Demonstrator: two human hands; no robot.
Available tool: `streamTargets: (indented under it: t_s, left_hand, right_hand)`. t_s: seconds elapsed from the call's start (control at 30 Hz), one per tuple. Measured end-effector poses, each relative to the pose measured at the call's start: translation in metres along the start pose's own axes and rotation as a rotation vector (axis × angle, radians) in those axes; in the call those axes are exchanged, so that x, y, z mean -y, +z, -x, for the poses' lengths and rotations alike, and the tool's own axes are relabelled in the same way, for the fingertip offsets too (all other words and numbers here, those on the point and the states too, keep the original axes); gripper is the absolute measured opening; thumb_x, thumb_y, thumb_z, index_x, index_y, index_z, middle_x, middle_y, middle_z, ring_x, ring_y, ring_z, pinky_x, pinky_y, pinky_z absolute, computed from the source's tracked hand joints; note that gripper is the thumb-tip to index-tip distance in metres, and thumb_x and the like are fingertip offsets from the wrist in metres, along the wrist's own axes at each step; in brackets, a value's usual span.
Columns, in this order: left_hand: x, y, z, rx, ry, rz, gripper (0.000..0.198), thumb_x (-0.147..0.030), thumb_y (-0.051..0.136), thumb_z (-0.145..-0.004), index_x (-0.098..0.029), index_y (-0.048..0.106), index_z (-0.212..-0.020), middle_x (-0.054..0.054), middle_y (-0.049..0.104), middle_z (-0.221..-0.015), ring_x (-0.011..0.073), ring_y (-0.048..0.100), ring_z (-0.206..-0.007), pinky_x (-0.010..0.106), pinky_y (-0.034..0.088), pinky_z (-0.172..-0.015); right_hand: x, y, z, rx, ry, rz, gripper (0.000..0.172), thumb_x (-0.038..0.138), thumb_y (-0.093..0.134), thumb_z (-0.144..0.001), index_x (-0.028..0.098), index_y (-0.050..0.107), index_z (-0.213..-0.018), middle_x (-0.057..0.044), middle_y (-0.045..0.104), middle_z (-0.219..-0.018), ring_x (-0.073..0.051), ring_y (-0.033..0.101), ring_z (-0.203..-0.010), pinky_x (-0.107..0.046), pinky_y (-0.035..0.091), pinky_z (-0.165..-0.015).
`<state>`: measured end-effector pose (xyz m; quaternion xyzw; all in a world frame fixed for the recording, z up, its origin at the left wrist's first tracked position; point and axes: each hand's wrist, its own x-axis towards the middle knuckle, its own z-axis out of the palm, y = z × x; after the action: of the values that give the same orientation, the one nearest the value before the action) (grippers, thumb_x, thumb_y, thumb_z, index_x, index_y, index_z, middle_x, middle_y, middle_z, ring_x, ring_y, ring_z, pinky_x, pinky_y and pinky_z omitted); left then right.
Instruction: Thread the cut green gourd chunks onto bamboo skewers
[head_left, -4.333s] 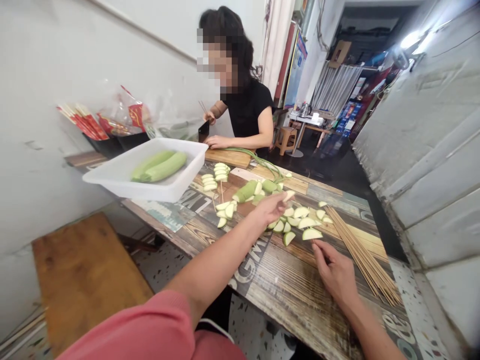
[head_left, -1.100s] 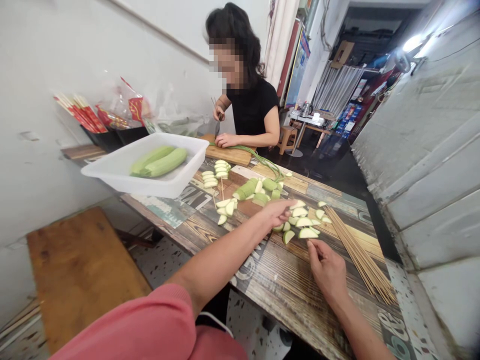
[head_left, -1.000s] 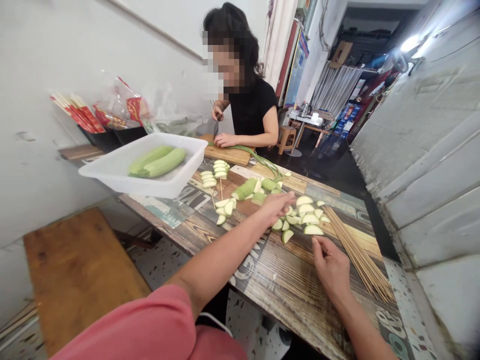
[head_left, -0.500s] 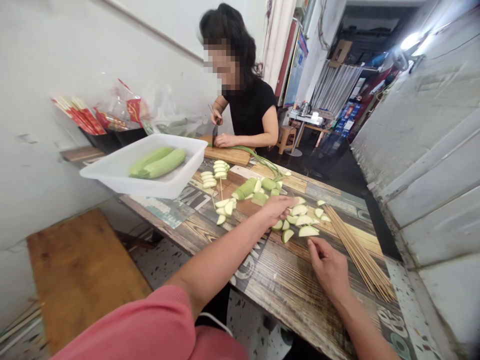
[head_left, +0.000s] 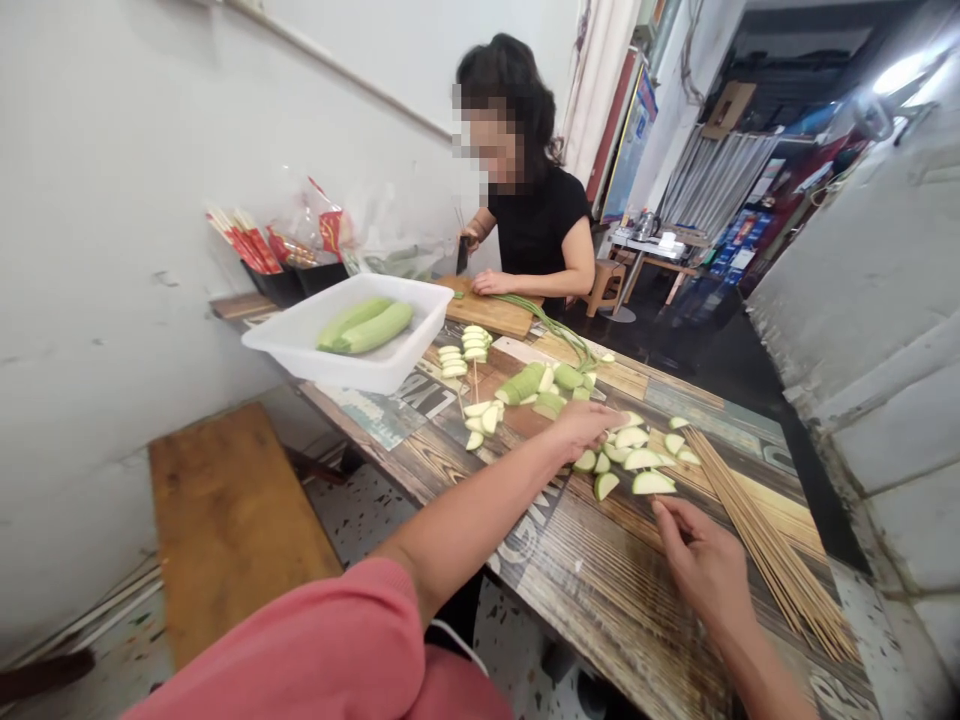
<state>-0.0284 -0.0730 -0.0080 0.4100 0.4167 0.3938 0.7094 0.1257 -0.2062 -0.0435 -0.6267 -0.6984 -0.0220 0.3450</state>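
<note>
My left hand [head_left: 586,430] reaches over the pile of cut zucchini slices [head_left: 631,438], its fingers closed on a slice at the near edge of the pile. The fingers partly hide that slice. Lower right, my right hand [head_left: 701,555] is closed in a pinch around what looks like a bamboo skewer, mostly hidden by the hand. Just beyond those fingertips is a half-round zucchini slice [head_left: 654,483]. Several loose slices lie around both hands. Bare bamboo skewers [head_left: 772,540] lie in a bundle right of my right hand.
A white tub [head_left: 337,372] holds whole zucchini [head_left: 375,328]. Skewered slices [head_left: 475,342] lie beside it. Opposite me, a person in black [head_left: 540,220] holds a knife [head_left: 462,254] at a cutting board [head_left: 495,310] with long green beans [head_left: 559,328]. A wooden bench [head_left: 232,520] stands at left.
The camera view has shifted, so the whole scene sits further right. Both my hands stay in nearly the same places over the table.
</note>
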Motion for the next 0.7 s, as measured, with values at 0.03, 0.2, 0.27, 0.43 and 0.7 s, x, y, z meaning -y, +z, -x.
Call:
streamTargets:
  t_s: [0.03,0.2,0.27,0.43,0.7]
  left_hand:
    - [-0.001,0.000,0.001,0.029,-0.015,0.006,0.020,-0.020,0.071,-0.067,-0.012,0.053,-0.063,-0.005,0.044,-0.046,0.0009,0.030,-0.033,0.015,0.013,-0.032]
    - [-0.002,-0.002,0.003,0.086,-0.009,-0.009,0.021,-0.015,0.069,-0.068,-0.013,0.049,-0.061,-0.006,0.043,-0.044,0.0011,0.027,-0.033,0.016,0.011,-0.033]
    - [-0.004,-0.003,0.003,0.073,-0.004,-0.037,0.022,-0.015,0.069,-0.068,-0.014,0.048,-0.061,-0.006,0.043,-0.044,0.0015,0.028,-0.034,0.016,0.013,-0.033]
    - [-0.008,-0.004,-0.001,0.057,-0.040,-0.073,0.021,-0.025,0.064,-0.073,-0.013,0.050,-0.062,-0.004,0.045,-0.047,0.0025,0.031,-0.036,0.016,0.013,-0.035]
    - [0.021,0.012,0.008,-0.147,0.439,-0.616,0.022,-0.027,0.054,-0.076,-0.015,0.067,-0.063,0.004,0.062,-0.062,0.0130,0.053,-0.061,0.019,0.041,-0.053]
  right_hand:
    - [0.000,0.000,-0.001,0.016,0.031,-0.044,0.033,0.042,0.044,-0.084,0.018,0.066,-0.083,-0.003,0.069,-0.070,-0.015,0.063,-0.058,-0.022,0.045,-0.054]
    - [-0.001,0.000,-0.001,0.030,0.067,-0.081,0.034,0.044,0.045,-0.083,0.018,0.066,-0.083,-0.004,0.069,-0.072,-0.016,0.064,-0.061,-0.023,0.047,-0.057]
    - [-0.002,0.001,-0.001,0.008,0.030,-0.019,0.035,0.044,0.044,-0.083,0.017,0.067,-0.083,-0.004,0.069,-0.071,-0.016,0.063,-0.059,-0.023,0.046,-0.055]
    - [-0.009,-0.004,-0.001,-0.054,-0.065,0.125,0.037,0.044,0.043,-0.084,0.017,0.068,-0.085,-0.004,0.069,-0.071,-0.014,0.062,-0.055,-0.022,0.043,-0.052]
    - [0.036,-0.016,-0.049,-0.092,0.003,0.115,0.034,0.044,0.046,-0.080,0.019,0.069,-0.089,-0.004,0.071,-0.080,-0.017,0.065,-0.068,-0.023,0.045,-0.060]
